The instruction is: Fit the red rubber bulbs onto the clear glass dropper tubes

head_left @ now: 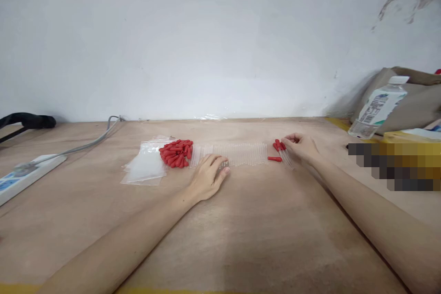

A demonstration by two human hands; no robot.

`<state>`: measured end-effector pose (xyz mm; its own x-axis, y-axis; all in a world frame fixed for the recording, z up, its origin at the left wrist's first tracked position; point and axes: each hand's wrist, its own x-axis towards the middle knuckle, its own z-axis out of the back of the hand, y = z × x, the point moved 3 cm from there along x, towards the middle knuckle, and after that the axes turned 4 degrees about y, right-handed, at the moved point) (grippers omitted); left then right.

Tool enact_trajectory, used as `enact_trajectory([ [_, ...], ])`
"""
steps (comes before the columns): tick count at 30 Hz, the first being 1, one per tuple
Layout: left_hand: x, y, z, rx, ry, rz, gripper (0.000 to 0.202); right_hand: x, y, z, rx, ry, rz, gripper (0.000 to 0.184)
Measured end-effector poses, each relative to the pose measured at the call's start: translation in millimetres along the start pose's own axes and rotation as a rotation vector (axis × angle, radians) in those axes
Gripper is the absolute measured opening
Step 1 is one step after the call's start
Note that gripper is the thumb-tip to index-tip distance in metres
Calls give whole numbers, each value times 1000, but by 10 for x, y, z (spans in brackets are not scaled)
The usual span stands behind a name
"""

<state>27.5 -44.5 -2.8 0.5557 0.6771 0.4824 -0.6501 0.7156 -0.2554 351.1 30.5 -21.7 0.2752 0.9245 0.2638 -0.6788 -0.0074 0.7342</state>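
A row of clear glass tubes (246,154) lies side by side on the wooden table. My left hand (208,178) rests over the near ends of the tubes, its fingers loosely spread and thumb apart, with nothing visibly gripped. To the left of the row is a pile of red rubber bulbs (175,152). At the row's right end, several droppers (277,144) with red bulbs lie together, beside one loose-looking red bulb (274,159). My right hand (300,147) is pinched at the rightmost dropper's bulb; its fingertips partly hide what they hold.
Clear plastic bags (143,165) lie left of the bulb pile. A white power strip (37,170) with a grey cable (89,144) sits at far left, near a black object (37,121). On the right stand a tilted plastic bottle (379,108), a grey-brown bag (420,101) and a yellow item.
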Motion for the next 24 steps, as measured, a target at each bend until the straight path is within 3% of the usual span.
enact_trajectory([
  [3, 4, 18, 21, 84, -80, 70, 21, -82, 283, 27, -136, 261, 348, 27],
  [5, 16, 55, 37, 141, -122, 146, 17, -141, 417, 27, -264, 404, 491, 27],
  [8, 61, 135, 62, 222, -134, 237, 14, -189, 499, -2, -395, 490, 562, 27],
  [12, 191, 240, 71, 287, -102, 296, 13, -214, 513, -65, -411, 538, 602, 22],
  [19, 534, 253, -143, 288, -22, 429, 23, -202, 629, -10, -367, 369, 608, 15],
  [24, 692, 180, -275, 366, 29, 499, 33, -323, 705, -197, -215, 54, 575, 15],
])
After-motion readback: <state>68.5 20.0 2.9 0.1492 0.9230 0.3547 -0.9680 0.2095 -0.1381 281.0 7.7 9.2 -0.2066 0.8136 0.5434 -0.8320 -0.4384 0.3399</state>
